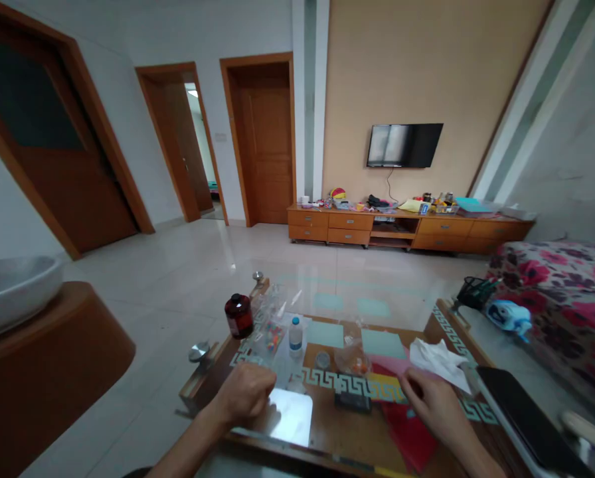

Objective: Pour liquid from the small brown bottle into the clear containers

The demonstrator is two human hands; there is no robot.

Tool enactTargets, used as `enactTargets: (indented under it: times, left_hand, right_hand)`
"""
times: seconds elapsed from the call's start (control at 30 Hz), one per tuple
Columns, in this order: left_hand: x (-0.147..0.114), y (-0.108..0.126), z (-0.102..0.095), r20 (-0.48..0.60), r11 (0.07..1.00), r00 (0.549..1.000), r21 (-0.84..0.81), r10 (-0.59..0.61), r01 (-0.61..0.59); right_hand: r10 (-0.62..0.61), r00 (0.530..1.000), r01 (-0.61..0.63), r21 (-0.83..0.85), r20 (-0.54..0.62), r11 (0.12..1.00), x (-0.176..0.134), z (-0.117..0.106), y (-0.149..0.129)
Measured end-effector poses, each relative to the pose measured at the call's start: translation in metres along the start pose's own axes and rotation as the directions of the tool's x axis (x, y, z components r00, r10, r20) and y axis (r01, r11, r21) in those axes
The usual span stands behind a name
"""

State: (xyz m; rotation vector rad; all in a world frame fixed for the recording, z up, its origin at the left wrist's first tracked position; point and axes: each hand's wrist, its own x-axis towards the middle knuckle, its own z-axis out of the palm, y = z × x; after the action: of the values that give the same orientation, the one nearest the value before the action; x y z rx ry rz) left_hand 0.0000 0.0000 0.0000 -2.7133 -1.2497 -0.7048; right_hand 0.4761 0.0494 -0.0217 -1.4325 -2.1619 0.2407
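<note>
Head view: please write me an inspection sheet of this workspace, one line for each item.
Surface: glass-topped table with a patterned border, reflecting light.
Job's things: red paper under the right hand; pink and yellow sheets beside it.
Clutter: dark jar, small bottle, white tissue, black block, clear bags.
Hands: left hand curled on the glass, whether it holds anything cannot be told; right hand resting on the red paper, fingers bent.
Cables: one hanging under the TV.
Surroundings: tiled floor, wooden doors, low cabinet, floral sofa.
</note>
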Motion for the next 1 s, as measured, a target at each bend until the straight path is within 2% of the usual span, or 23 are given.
enactTargets:
  times: [0.1,0.2,0.33,0.47,0.6,0.73,0.83,0.87,0.9,0.93,1.0]
  left_hand:
    - [0.008,0.001,0.002,0.060,0.991,0.990,-0.036,-0.126,0.129]
    - [0.017,0.006,-0.001,0.073,0.983,0.984,-0.069,-0.163,0.168]
    - [0.017,0.009,0.009,0.097,0.979,0.981,-0.105,-0.167,0.177]
    - [0.014,0.007,0.018,0.107,0.976,0.979,-0.112,-0.176,0.188]
    - [0.014,0.011,0.018,0.097,0.972,0.975,-0.100,-0.201,0.211]
    - [0.020,0.005,0.004,0.024,0.980,0.984,-0.095,-0.175,0.176]
    - [0.033,-0.025,-0.027,-0.140,0.985,0.977,-0.080,-0.161,0.151]
    - [0.039,-0.039,-0.039,-0.244,0.980,0.950,-0.084,-0.196,0.180]
    - [0.044,-0.054,-0.050,-0.375,0.966,0.891,-0.104,-0.258,0.236]
    - [0.048,-0.070,-0.060,-0.484,0.935,0.801,-0.146,-0.352,0.323]
    - [0.052,-0.102,-0.072,-0.610,0.830,0.575,-0.297,-0.545,0.472]
  right_hand:
    - [0.026,0.999,-0.026,0.008,-0.026,1.000,0.002,0.014,0.010]
    - [0.044,0.997,-0.044,0.002,-0.063,0.999,0.000,0.029,0.021]
    - [0.034,0.994,-0.035,-0.006,-0.108,0.999,0.000,0.041,0.021]
    - [0.003,0.999,-0.003,-0.003,-0.051,1.000,0.001,0.040,0.011]
    - [-0.017,1.000,0.017,-0.067,-0.003,0.998,-0.001,0.039,0.004]
    - [-0.045,0.999,0.048,-0.119,0.031,0.992,-0.004,0.038,0.001]
    - [-0.051,0.998,0.056,-0.120,0.042,0.991,-0.005,0.037,-0.002]
    - [-0.052,0.998,0.056,-0.120,0.040,0.991,-0.005,0.037,-0.003]
    - [-0.051,0.998,0.055,-0.121,0.039,0.991,-0.005,0.037,-0.003]
    - [-0.047,0.998,0.051,-0.121,0.034,0.991,-0.005,0.037,-0.003]
    - [-0.041,0.999,0.043,-0.116,0.021,0.992,-0.005,0.038,0.000]
